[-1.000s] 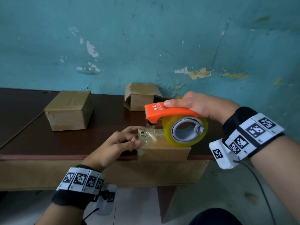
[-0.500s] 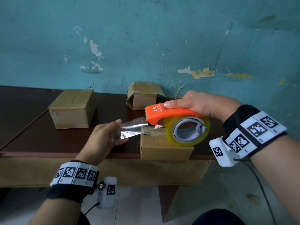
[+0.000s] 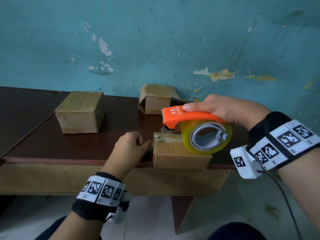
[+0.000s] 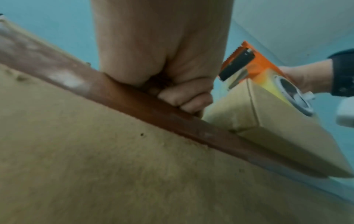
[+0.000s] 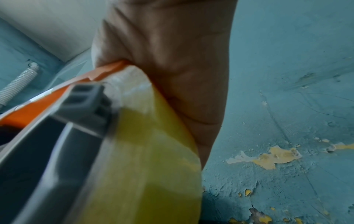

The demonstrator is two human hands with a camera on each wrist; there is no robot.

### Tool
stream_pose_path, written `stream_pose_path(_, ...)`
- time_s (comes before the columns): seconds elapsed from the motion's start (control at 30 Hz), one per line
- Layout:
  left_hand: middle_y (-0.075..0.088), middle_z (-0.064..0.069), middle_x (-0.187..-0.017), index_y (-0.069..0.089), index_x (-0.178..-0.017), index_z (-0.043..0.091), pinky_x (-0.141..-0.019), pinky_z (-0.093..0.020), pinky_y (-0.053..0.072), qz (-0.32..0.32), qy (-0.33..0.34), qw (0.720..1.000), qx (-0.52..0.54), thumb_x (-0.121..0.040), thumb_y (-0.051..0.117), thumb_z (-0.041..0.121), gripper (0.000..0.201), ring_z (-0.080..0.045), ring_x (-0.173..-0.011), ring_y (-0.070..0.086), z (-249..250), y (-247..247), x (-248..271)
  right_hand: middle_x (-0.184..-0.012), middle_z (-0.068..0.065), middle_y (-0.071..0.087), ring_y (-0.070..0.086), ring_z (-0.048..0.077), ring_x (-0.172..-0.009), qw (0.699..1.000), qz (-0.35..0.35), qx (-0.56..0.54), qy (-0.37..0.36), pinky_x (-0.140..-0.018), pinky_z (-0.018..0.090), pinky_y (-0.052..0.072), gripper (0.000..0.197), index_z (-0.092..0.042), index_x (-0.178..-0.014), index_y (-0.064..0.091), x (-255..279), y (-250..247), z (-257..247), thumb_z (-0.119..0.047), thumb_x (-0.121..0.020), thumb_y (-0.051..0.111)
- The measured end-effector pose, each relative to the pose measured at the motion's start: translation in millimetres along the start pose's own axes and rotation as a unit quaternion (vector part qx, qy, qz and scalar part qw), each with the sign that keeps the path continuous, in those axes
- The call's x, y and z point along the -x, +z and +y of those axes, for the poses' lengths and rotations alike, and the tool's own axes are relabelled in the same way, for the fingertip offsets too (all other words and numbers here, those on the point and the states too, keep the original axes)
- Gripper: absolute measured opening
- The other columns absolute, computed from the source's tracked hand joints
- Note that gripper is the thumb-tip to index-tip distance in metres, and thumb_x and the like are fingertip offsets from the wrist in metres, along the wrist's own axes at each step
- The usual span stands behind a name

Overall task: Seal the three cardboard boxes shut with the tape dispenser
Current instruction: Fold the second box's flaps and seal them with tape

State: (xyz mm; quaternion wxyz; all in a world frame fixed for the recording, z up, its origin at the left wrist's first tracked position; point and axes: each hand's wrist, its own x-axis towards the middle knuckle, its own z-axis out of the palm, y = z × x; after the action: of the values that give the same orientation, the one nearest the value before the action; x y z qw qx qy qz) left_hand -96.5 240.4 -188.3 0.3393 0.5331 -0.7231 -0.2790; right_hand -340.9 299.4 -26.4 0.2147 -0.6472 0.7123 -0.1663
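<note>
The near box (image 3: 180, 154) sat at the counter (image 3: 52, 146) edge, at three o'clock of the left hand (image 3: 129, 147), whose fingers pinched the tape end (image 3: 151, 147); the right hand (image 3: 223, 110) gripped the tape dispenser (image 3: 194, 123) on top.

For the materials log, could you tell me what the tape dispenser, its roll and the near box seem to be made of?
Tape dispenser: glossy orange moulded plastic, by its sheen.
Roll: clear yellowish film, see-through at its edges, on a grey, probably plastic, hub.
Near box: matt brown cardboard with a creased flap.
</note>
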Motion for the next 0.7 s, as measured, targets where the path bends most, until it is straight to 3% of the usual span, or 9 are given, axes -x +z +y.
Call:
stream_pose_path(0.13, 0.054, 0.000, -0.068, 0.041, -0.070, 0.020, -0.054, -0.034, 0.031, 0.060, 0.011, 0.996, -0.063, -0.096, 0.067, 0.032, 0.038, -0.023, -0.065, 0.052, 7, 5, 10, -0.071, 0.015, 0.074, 0.066, 0.019, -0.057, 1.000, -0.002, -0.003, -0.001, -0.080, 0.039, 0.054, 0.088, -0.004, -0.074, 0.076, 0, 0, -2, -0.089, -0.057, 0.058)
stream_pose_path(0.3, 0.046, 0.004, -0.079, 0.044, -0.094, 0.017, -0.065, -0.037, 0.037, 0.062, 0.023, 0.972, -0.224, -0.106, 0.047, 0.029, 0.017, -0.035, -0.084, 0.060, 24, 16, 25, -0.067, 0.011, 0.073, 0.065, 0.017, -0.055, 1.000, -0.002, 0.001, -0.001, -0.079, 0.038, 0.054, 0.081, -0.011, -0.069, 0.075, 1, 1, -5, -0.089, -0.056, 0.058)
stream_pose_path(0.4, 0.061, -0.002, -0.092, 0.040, -0.098, 0.019, -0.063, -0.035, 0.036, 0.038, 0.037, 0.955, -0.290, -0.100, 0.051, 0.015, 0.012, -0.033, -0.093, 0.068, 32, 16, 28, -0.067, 0.010, 0.073, 0.066, 0.017, -0.055, 1.000, -0.001, 0.005, 0.001, -0.082, 0.040, 0.056, 0.080, -0.012, -0.067, 0.074, 1, 1, -6, -0.090, -0.056, 0.058)
stream_pose_path(0.5, 0.066, 0.003, -0.079, 0.040, -0.090, 0.021, -0.063, -0.031, 0.031, 0.029, 0.057, 0.940, -0.334, -0.085, 0.065, 0.009, 0.028, -0.024, -0.076, 0.070, 30, 14, 29, -0.067, 0.011, 0.073, 0.066, 0.018, -0.055, 1.000, -0.005, 0.012, 0.001, -0.086, 0.043, 0.057, 0.083, -0.011, -0.069, 0.075, 0, 1, -6, -0.090, -0.057, 0.057)
stream_pose_path(0.57, 0.054, 0.006, -0.054, 0.039, -0.078, 0.021, -0.066, -0.033, 0.024, 0.034, 0.092, 0.929, -0.357, -0.063, 0.076, 0.004, 0.044, -0.022, -0.056, 0.062, 29, 14, 30, -0.070, 0.012, 0.075, 0.067, 0.019, -0.057, 1.000, -0.008, 0.015, 0.003, -0.089, 0.045, 0.057, 0.088, -0.007, -0.073, 0.076, 0, 1, -7, -0.092, -0.055, 0.056)
stream_pose_path(0.6, 0.045, 0.008, -0.049, 0.038, -0.076, 0.021, -0.068, -0.035, 0.022, 0.044, 0.108, 0.920, -0.375, -0.057, 0.076, 0.003, 0.046, -0.022, -0.053, 0.059, 27, 14, 30, -0.072, 0.013, 0.075, 0.068, 0.020, -0.058, 1.000, -0.009, 0.015, 0.005, -0.090, 0.046, 0.057, 0.092, -0.005, -0.075, 0.076, 0, 1, -7, -0.092, -0.054, 0.056)
stream_pose_path(0.63, 0.039, 0.008, -0.050, 0.037, -0.077, 0.021, -0.070, -0.036, 0.020, 0.046, 0.113, 0.913, -0.388, -0.059, 0.074, 0.004, 0.044, -0.022, -0.058, 0.059, 25, 16, 30, -0.073, 0.015, 0.076, 0.068, 0.021, -0.059, 1.000, -0.009, 0.014, 0.006, -0.090, 0.046, 0.057, 0.095, -0.002, -0.077, 0.076, 0, 1, -7, -0.092, -0.054, 0.056)
stream_pose_path(0.7, 0.048, 0.005, -0.063, 0.040, -0.084, 0.021, -0.074, -0.040, 0.023, 0.064, 0.118, 0.907, -0.399, -0.073, 0.067, 0.011, 0.032, -0.025, -0.077, 0.060, 20, 23, 29, -0.075, 0.016, 0.076, 0.067, 0.021, -0.059, 1.000, -0.006, 0.014, 0.006, -0.091, 0.047, 0.057, 0.098, 0.000, -0.080, 0.076, 0, 2, -7, -0.092, -0.053, 0.056)
